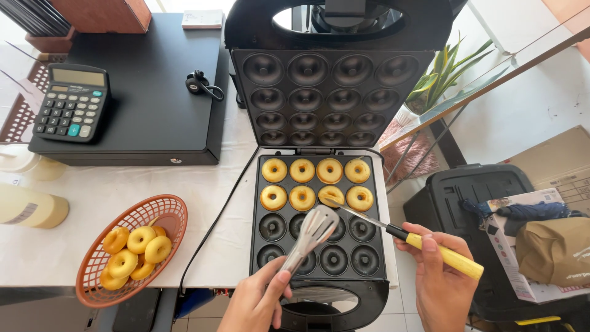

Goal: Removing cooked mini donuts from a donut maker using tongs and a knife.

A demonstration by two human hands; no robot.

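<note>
Small food stall, cash drawer [147, 92], calculator [72, 102], mini-doughnut maker [318, 212], serving basket [132, 246]

Bright, even daylight fills the scene, strongest above the doughnut maker [319, 209] — the window reflected in its raised lid blows out to white. Shadows are soft and short, pooling under its front edge. Glossy moulds carry small highlights. Focus is sharp throughout; lines left and right of it bow outward — wide-lens distortion.
</note>
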